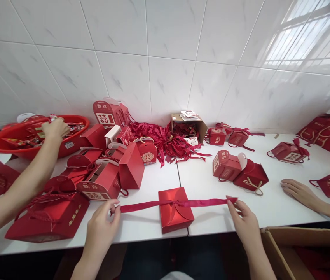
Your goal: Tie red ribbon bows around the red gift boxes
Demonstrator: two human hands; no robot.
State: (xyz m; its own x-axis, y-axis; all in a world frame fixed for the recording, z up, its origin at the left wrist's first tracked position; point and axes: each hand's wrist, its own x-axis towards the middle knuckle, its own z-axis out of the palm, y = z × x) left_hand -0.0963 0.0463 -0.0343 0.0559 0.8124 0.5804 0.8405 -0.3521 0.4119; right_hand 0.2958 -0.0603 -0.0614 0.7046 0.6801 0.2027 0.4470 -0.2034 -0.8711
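A shiny red gift box (174, 219) with a petal-fold top sits on the white table near its front edge. Across its top runs a dark red ribbon (208, 202), crossed or knotted at the middle and stretched out to both sides. My left hand (104, 219) pinches the ribbon's left end between thumb and fingers. The right end is pinched by my right hand (243, 217), its tip sticking out past the fingers. Both hands are apart from the box itself.
Several red gift boxes (100, 181) crowd the left; more stand at right. Behind lie a ribbon pile (170, 142) and small carton (202, 128). One person's hand (55, 128) reaches into a red basin (79, 121); another hand (300, 192) rests at right. A cardboard box (278, 252) stands below.
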